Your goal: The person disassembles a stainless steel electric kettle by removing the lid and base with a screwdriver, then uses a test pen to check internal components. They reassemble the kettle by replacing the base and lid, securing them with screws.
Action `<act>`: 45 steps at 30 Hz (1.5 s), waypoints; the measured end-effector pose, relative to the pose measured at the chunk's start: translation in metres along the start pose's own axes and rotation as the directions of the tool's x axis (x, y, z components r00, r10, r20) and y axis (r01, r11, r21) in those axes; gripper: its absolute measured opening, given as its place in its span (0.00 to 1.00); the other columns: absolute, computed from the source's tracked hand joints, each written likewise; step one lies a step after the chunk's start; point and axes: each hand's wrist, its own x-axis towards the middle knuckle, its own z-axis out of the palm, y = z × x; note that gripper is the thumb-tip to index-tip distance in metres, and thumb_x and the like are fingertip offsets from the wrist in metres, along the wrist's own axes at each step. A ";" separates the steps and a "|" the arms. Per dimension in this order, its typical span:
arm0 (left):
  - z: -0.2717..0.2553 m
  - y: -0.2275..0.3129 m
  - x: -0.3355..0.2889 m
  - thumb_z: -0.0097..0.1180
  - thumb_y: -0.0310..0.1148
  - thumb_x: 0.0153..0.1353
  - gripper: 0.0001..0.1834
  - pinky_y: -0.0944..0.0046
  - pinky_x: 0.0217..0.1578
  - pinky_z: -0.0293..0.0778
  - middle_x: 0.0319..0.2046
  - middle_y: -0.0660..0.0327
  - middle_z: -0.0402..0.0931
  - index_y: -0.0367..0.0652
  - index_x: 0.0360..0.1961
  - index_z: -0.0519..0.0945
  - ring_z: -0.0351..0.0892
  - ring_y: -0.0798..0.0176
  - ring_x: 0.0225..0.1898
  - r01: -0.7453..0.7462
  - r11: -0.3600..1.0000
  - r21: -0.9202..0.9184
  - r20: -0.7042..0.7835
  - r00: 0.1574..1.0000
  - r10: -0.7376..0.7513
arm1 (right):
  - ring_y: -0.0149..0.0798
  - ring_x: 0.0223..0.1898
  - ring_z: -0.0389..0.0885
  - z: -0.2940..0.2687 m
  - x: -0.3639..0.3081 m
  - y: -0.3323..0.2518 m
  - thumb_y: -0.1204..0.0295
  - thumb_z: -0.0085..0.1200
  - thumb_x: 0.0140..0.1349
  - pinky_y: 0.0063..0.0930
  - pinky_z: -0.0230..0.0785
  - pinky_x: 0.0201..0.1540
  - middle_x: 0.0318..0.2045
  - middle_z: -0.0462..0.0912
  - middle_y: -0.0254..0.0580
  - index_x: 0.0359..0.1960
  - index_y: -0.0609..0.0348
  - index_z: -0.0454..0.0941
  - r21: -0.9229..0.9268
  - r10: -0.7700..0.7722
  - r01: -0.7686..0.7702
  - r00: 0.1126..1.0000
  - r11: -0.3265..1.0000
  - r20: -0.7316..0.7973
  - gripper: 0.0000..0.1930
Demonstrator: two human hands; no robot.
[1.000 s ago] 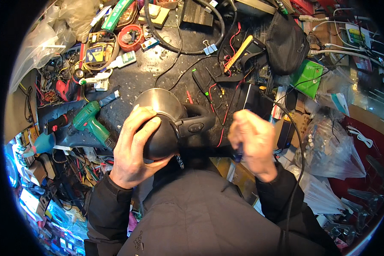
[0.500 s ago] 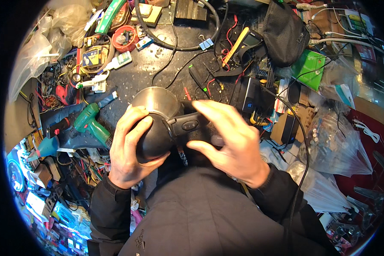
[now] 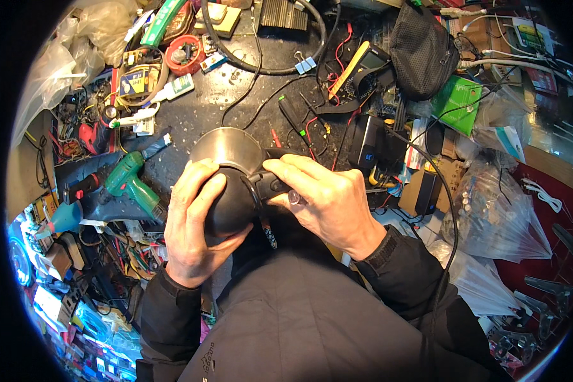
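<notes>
In front of my body is an electric kettle point(image 3: 226, 148), with a shiny steel part on the far side and a rounded black part point(image 3: 229, 204) nearer me. My left hand point(image 3: 194, 219) wraps round the left side of the black part, thumb below and fingers on top. On the right, my right hand point(image 3: 328, 200) closes its fingers and thumb on the black handle point(image 3: 270, 183), covering much of it. A small round, glassy-looking end point(image 3: 294, 197) shows by the right thumb; I cannot make out what it belongs to.
Left on the dark bench lies a green power drill point(image 3: 130, 181). Beyond are a red round dish point(image 3: 184, 54) of small parts and a thick black cable loop. A yellow-black multimeter point(image 3: 363, 67) with leads, a black mesh pouch point(image 3: 423, 54) and plastic bags point(image 3: 490, 216) crowd the right.
My right hand has moved left and closed from spread fingers onto the kettle's handle. My left hand keeps its grip; the kettle has hardly moved.
</notes>
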 end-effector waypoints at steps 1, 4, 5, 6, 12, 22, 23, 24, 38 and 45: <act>0.000 0.001 0.000 0.88 0.26 0.46 0.48 0.31 0.77 0.75 0.70 0.40 0.81 0.36 0.70 0.79 0.82 0.32 0.72 0.012 1.000 0.008 0.005 1.000 -0.012 | 0.47 0.35 0.95 0.000 0.000 0.000 0.67 0.79 0.61 0.40 0.87 0.36 0.54 0.92 0.40 0.63 0.52 0.89 0.007 0.002 -0.002 1.000 1.000 0.001 0.27; 0.001 0.006 -0.002 0.88 0.25 0.46 0.48 0.32 0.77 0.76 0.70 0.39 0.81 0.36 0.70 0.79 0.82 0.31 0.72 0.036 0.999 0.037 -0.002 0.999 -0.036 | 0.48 0.36 0.95 0.000 -0.002 0.000 0.67 0.79 0.61 0.40 0.87 0.37 0.54 0.92 0.40 0.63 0.51 0.89 0.006 0.007 -0.007 1.000 1.000 -0.002 0.27; 0.002 0.008 -0.002 0.88 0.26 0.46 0.47 0.33 0.76 0.76 0.70 0.39 0.81 0.35 0.70 0.80 0.82 0.31 0.72 0.029 0.999 0.033 -0.015 0.999 -0.029 | 0.48 0.36 0.95 -0.001 -0.002 0.000 0.68 0.79 0.61 0.40 0.87 0.37 0.54 0.92 0.40 0.63 0.51 0.89 0.001 0.021 -0.021 1.000 1.000 0.007 0.27; 0.002 0.009 -0.002 0.88 0.26 0.46 0.46 0.33 0.76 0.77 0.69 0.39 0.82 0.34 0.70 0.80 0.83 0.31 0.72 0.030 0.999 0.030 -0.025 0.999 -0.029 | 0.48 0.36 0.95 -0.002 -0.002 -0.001 0.68 0.79 0.60 0.40 0.87 0.38 0.53 0.92 0.40 0.63 0.52 0.89 0.014 0.025 -0.025 1.000 1.000 0.004 0.27; 0.001 0.010 -0.001 0.88 0.26 0.47 0.46 0.32 0.76 0.77 0.69 0.39 0.82 0.33 0.69 0.81 0.83 0.32 0.72 0.029 0.999 0.023 -0.049 0.998 -0.028 | 0.52 0.42 0.95 -0.016 0.014 -0.002 0.71 0.81 0.59 0.40 0.87 0.45 0.51 0.93 0.46 0.61 0.56 0.91 0.309 0.058 -0.091 0.992 0.947 0.114 0.26; 0.000 0.007 -0.003 0.88 0.26 0.46 0.47 0.33 0.76 0.76 0.69 0.40 0.81 0.34 0.69 0.81 0.83 0.32 0.72 0.045 0.999 -0.001 -0.041 0.998 -0.045 | 0.57 0.44 0.91 -0.023 0.056 0.001 0.77 0.80 0.55 0.45 0.84 0.48 0.43 0.88 0.49 0.50 0.62 0.89 0.282 -0.056 -0.019 0.965 0.959 0.256 0.20; 0.000 0.007 -0.002 0.88 0.26 0.45 0.47 0.33 0.76 0.76 0.69 0.40 0.81 0.34 0.69 0.81 0.83 0.32 0.72 0.042 0.999 0.002 -0.042 0.998 -0.041 | 0.57 0.44 0.91 -0.022 0.058 0.001 0.77 0.80 0.54 0.45 0.83 0.48 0.43 0.88 0.49 0.50 0.62 0.88 0.287 -0.074 -0.002 0.965 0.958 0.251 0.21; -0.001 0.006 -0.002 0.88 0.26 0.45 0.47 0.33 0.76 0.76 0.70 0.40 0.81 0.34 0.69 0.82 0.83 0.33 0.72 0.045 0.999 -0.001 -0.042 0.998 -0.045 | 0.58 0.45 0.91 -0.022 0.059 0.002 0.77 0.81 0.53 0.46 0.83 0.49 0.43 0.88 0.50 0.50 0.62 0.87 0.285 -0.077 0.000 0.963 0.959 0.259 0.21; -0.007 0.004 0.004 0.89 0.25 0.41 0.51 0.36 0.77 0.76 0.69 0.42 0.82 0.36 0.72 0.81 0.83 0.34 0.73 0.147 0.988 -0.041 0.023 0.989 -0.147 | 0.56 0.46 0.91 -0.014 0.057 0.011 0.81 0.81 0.51 0.45 0.82 0.47 0.44 0.89 0.50 0.49 0.62 0.86 0.401 -0.054 -0.059 0.963 0.914 0.265 0.23; -0.002 0.009 0.000 0.89 0.25 0.43 0.49 0.36 0.75 0.78 0.69 0.41 0.82 0.33 0.70 0.82 0.84 0.34 0.71 0.091 0.996 0.013 -0.044 0.995 -0.091 | 0.55 0.44 0.90 -0.013 0.056 0.010 0.81 0.81 0.51 0.44 0.82 0.46 0.43 0.89 0.49 0.49 0.62 0.87 0.396 -0.068 -0.033 0.969 0.918 0.238 0.23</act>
